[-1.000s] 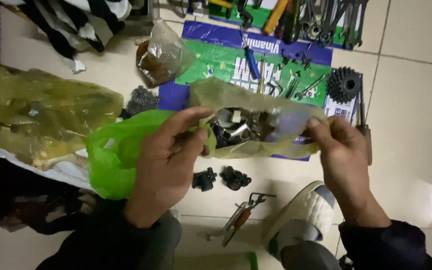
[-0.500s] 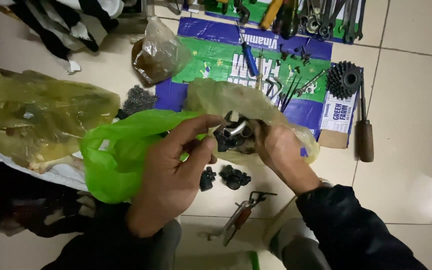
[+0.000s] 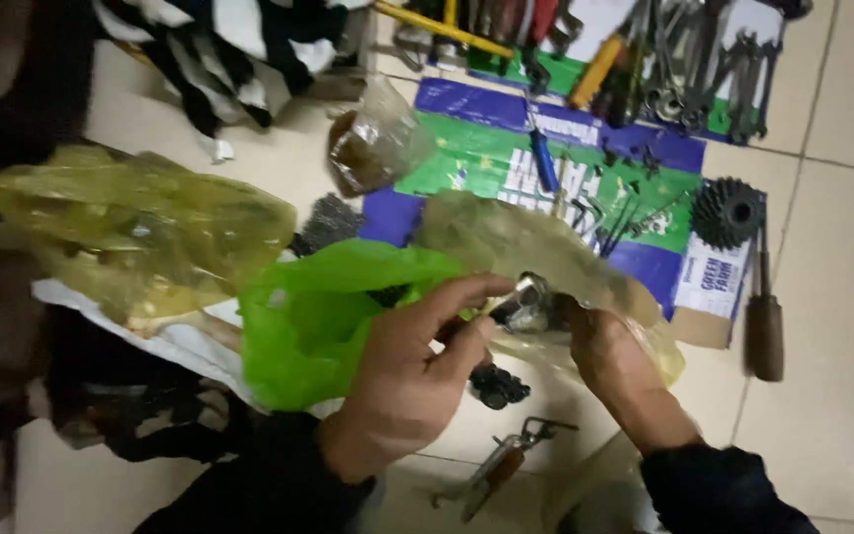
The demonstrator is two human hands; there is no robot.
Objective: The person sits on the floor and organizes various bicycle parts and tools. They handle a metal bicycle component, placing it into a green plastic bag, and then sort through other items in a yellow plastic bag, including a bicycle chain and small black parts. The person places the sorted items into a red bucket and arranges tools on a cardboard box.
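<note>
Head view: the left hand (image 3: 402, 381) pinches the edge of a cloudy clear plastic bag (image 3: 546, 252), together with a bright green bag (image 3: 333, 307), thumb and forefinger closed on the film. The right hand (image 3: 620, 361) has its fingers tucked into the clear bag's mouth, seemingly closed around a cluster of small metal parts (image 3: 526, 302) (the fingertips themselves are hidden, so the exact grip cannot be told). Those parts lie between the two hands, just beside the left thumb tip and touching the right hand, which is the nearer. The bag's long axis runs from the hands up and left. Below, loose black parts (image 3: 499, 386) rest on the tiled floor (image 3: 842, 415).
</note>
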